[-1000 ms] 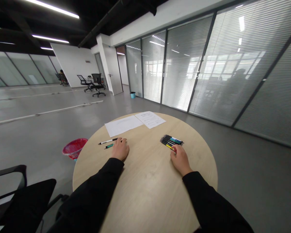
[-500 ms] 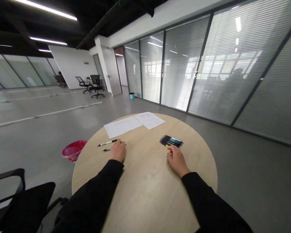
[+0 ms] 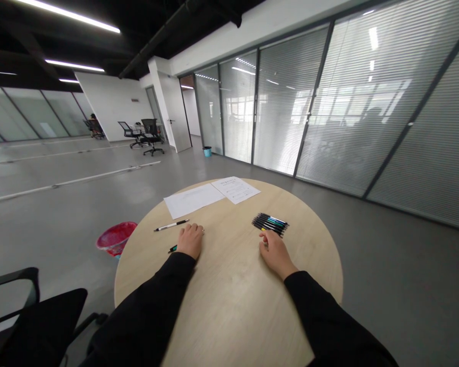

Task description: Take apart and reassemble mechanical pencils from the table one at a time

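Left hand (image 3: 190, 240), fingers curled, covers the green pen (image 3: 172, 248) left of the frame's lower center; its grip underneath is hidden. White pen (image 3: 170, 226) lies just beyond. Right hand (image 3: 275, 253), fingers bent, adjoins the pen row (image 3: 270, 223) right of center; whether it pinches one cannot be determined. Two paper sheets (image 3: 193, 201) lie beyond.

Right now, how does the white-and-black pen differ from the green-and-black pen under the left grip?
Colour: the white-and-black pen has a white barrel; the green-and-black pen shows a green band.
Cover: the white pen lies fully visible; the green pen is mostly hidden under the left grip.
Place: the white pen is nearer the white paper sheets than the green pen is.
Shared: both are slim, with black parts.
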The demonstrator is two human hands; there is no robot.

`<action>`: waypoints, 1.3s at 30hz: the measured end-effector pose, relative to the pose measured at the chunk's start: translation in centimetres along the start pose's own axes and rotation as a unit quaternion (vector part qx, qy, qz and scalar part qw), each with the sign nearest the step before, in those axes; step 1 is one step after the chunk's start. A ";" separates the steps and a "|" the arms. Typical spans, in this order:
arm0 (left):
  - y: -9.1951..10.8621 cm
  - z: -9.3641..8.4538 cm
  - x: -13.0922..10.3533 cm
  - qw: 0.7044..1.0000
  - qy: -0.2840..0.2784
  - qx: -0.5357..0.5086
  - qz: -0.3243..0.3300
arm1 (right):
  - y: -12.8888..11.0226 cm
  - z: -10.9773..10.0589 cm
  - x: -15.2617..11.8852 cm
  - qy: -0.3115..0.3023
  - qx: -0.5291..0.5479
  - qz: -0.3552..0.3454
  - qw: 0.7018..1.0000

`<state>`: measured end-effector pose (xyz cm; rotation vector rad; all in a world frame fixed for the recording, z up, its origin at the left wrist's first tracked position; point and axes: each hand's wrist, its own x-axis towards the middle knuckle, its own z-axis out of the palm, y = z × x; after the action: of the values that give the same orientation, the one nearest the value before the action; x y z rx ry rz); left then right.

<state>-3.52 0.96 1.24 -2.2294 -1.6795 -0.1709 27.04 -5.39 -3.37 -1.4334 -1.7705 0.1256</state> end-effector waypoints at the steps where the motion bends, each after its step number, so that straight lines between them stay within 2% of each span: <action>1: 0.2 -0.1 -0.1 1.000 0.006 -0.011 0.011 | -0.1 0.0 0.0 -0.003 0.000 0.002 1.000; 9: 2.1 -0.8 -0.9 0.985 0.079 -0.113 0.104 | -1.5 0.6 -0.2 -0.024 0.026 -0.012 0.999; 14: 3.6 -1.5 -1.6 0.958 0.125 -0.193 0.171 | -2.2 1.2 -0.1 -0.031 0.047 -0.010 0.998; 17: 4.5 -2.1 -2.1 0.938 0.143 -0.254 0.187 | -2.6 1.6 0.1 -0.022 0.062 -0.014 0.998; 20: 5.3 -2.6 -2.6 0.909 0.144 -0.356 0.163 | -3.2 2.1 0.5 0.000 0.070 -0.031 0.997; 23: 5.7 -2.6 -2.7 0.873 0.130 -0.463 0.087 | -3.4 2.4 0.9 0.011 0.083 -0.050 0.995; 26: 5.7 -2.2 -2.4 0.815 0.102 -0.570 0.028 | -3.0 2.5 1.0 0.002 0.114 -0.053 0.992; 28: 5.5 -1.9 -2.1 0.768 0.082 -0.635 0.010 | -2.6 2.4 1.0 -0.010 0.142 -0.029 0.989; 30: 5.3 -1.5 -1.8 0.738 0.067 -0.672 -0.004 | -2.2 2.3 1.0 -0.025 0.167 0.004 0.986; 35: 4.9 -0.7 -1.6 0.713 0.030 -0.700 -0.024 | -1.5 2.1 1.0 -0.008 0.218 0.052 0.975; 39: 4.9 -0.2 -1.7 0.728 0.014 -0.685 -0.037 | -0.8 2.3 1.0 -0.001 0.260 0.088 0.961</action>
<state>0.65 -1.86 -0.09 -2.9021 -1.8108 -2.0330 24.92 -3.85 -3.87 -1.1926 -1.4604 0.6391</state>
